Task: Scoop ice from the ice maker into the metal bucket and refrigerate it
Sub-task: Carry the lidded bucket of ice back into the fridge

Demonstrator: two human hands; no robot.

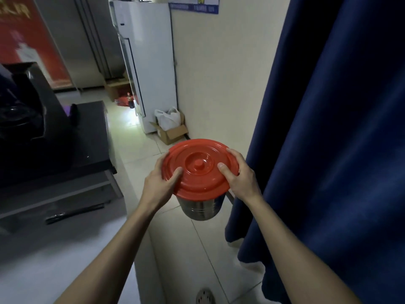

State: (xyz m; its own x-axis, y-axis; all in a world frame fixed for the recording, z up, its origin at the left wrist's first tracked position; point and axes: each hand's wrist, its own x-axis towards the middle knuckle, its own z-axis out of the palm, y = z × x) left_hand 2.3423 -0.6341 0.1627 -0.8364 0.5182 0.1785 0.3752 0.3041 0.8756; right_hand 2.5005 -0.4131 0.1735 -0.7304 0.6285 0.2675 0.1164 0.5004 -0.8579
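Both hands (198,178) grip the red-lidded metal bucket (200,208) above the floor

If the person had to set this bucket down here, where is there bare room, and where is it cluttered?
Bare floor tiles run between the dark counter and the blue curtain, right below the metal bucket. The counter's right end also looks bare. Crowded: the cardboard box with a white bag beside the white fridge.
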